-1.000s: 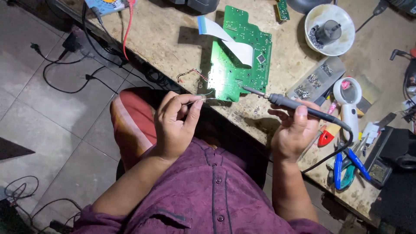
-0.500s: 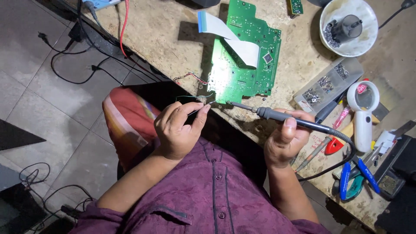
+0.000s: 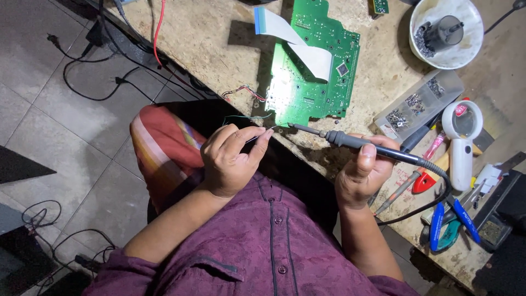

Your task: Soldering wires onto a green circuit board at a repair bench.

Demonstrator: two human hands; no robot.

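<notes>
I've got my right hand point(image 3: 364, 175) closed on the soldering iron point(image 3: 359, 143), tip at the green circuit board's point(image 3: 315, 71) bench-edge corner, left hand point(image 3: 233, 161) pinching thin solder wire point(image 3: 262, 134) there; joint looks unfinished.

Circuit board point(image 3: 315, 82) on bench point(image 3: 219, 44), bowl point(image 3: 446, 24) right, parts tray point(image 3: 419, 104) btwn.

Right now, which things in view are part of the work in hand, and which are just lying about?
In use: soldering iron in right hand; thin wire pinched by left hand; green circuit board.

Lying about: white bowl, clear parts box, white magnifier, blue-handled pliers, red cable.
</notes>
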